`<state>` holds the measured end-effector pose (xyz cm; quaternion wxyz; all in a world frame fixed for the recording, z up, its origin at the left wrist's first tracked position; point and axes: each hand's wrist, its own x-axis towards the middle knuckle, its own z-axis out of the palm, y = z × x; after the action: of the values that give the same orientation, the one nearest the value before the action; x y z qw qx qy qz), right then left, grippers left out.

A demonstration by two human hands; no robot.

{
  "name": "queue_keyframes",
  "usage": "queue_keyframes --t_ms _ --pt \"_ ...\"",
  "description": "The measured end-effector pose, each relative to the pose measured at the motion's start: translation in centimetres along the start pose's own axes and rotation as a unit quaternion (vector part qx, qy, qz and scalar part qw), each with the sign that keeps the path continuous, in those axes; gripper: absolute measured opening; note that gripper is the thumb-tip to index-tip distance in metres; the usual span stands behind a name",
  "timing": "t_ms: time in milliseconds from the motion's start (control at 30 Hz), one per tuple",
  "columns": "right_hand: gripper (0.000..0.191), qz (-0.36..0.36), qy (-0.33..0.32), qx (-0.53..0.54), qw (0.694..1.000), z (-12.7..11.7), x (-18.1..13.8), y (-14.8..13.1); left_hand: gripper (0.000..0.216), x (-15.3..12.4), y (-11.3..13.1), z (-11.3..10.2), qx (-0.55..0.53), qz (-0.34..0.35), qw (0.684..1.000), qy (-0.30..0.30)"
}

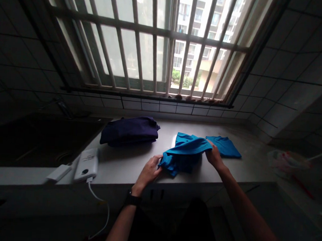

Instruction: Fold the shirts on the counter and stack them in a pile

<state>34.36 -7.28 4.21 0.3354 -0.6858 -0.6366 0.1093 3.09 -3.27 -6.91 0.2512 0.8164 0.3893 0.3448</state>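
A bright blue shirt point(188, 149) lies bunched on the white counter, partly lifted and folded over itself. My left hand point(149, 169) pinches its near left edge between thumb and fingers. At the opposite end, my right hand point(215, 155) grips the raised right edge, with some fingertips hidden by the cloth. Just beyond that hand rests a second blue garment point(224, 147), folded flat. To the left sits a stack of folded dark purple cloth point(131, 130), apart from both hands.
A white power bank point(87, 165) with a cable lies near the counter's point(127, 169) front edge, beside a small white box point(59, 173). The dark sink point(39, 142) is at far left. A clear plastic bag point(286, 161) lies right. Behind stands a barred window point(154, 29).
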Motion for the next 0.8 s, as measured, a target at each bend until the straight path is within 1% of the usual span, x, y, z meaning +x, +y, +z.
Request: queue_keyframes --t_ms 33,67,100,133,167,200,267,333,400,433,500,567,633,700,733,767,800 --pt "0.024 0.027 -0.096 0.03 0.995 -0.2 0.0 0.0 0.039 0.0 -0.1 0.0 0.007 0.007 1.0 -0.008" --pt "0.027 0.039 -0.202 0.056 0.977 -0.5 -0.1 -0.1 0.04 0.0 -0.2 0.1 0.016 0.011 1.0 -0.016" --pt "0.027 0.037 -0.298 0.078 0.951 -0.7 -0.3 -0.4 0.04 0.0 -0.3 0.1 0.024 0.013 0.999 -0.021" --pt "0.025 0.027 -0.369 0.096 0.924 -0.9 -0.6 -0.8 0.04 0.0 -0.4 0.2 0.03 0.013 0.999 -0.024" --pt "0.023 0.013 -0.412 0.115 0.904 -1.2 -1.1 -1.2 0.042 0.0 -0.5 0.2 0.034 0.012 0.999 -0.024" --pt "0.021 0.0 -0.436 0.135 0.89 -1.5 -1.6 -1.8 0.046 0.0 -0.6 0.2 0.036 0.012 0.999 -0.021" --pt "0.017 -0.009 -0.457 0.175 0.872 -2.1 -2.6 -2.7 0.056 0.0 -0.6 0.3 0.037 0.014 0.999 -0.014" --pt "0.011 0.0 -0.467 0.206 0.86 -2.6 -3.3 -3.0 0.061 -0.1 -0.6 0.3 0.039 0.018 0.999 -0.011" --pt "0.013 0.021 -0.442 0.229 0.867 -2.8 -3.3 -2.7 0.059 0.0 -0.6 0.3 0.045 0.018 0.999 -0.017" --pt "0.015 0.031 -0.405 0.239 0.882 -2.6 -3.1 -2.4 0.056 0.0 -0.6 0.3 0.052 0.018 0.998 -0.021" --pt "0.019 0.034 -0.299 0.25 0.92 -1.9 -2.0 -1.4 0.051 0.0 -0.7 0.3 0.067 0.017 0.997 -0.027" --pt "0.026 0.023 -0.177 0.256 0.95 -0.8 -0.6 -0.3 0.048 0.0 -0.7 0.3 0.074 0.017 0.997 -0.031" --pt "0.036 0.017 -0.045 0.273 0.961 0.5 0.7 0.6 0.047 0.1 -0.7 0.3 0.073 0.014 0.997 -0.034" --pt "0.048 0.025 0.046 0.263 0.963 1.8 1.5 1.5 0.047 0.1 -0.8 0.3 0.07 0.008 0.997 -0.035" --pt "0.052 0.033 0.067 0.249 0.966 2.4 1.7 1.8 0.048 0.1 -0.8 0.3 0.068 0.004 0.997 -0.034" --pt "0.054 0.042 0.061 0.226 0.971 3.0 1.6 2.1 0.052 0.0 -0.9 0.3 0.065 0.001 0.997 -0.032" --pt "0.057 0.049 0.037 0.197 0.978 3.6 1.4 2.3 0.056 0.0 -0.9 0.3 0.06 -0.001 0.998 -0.029"
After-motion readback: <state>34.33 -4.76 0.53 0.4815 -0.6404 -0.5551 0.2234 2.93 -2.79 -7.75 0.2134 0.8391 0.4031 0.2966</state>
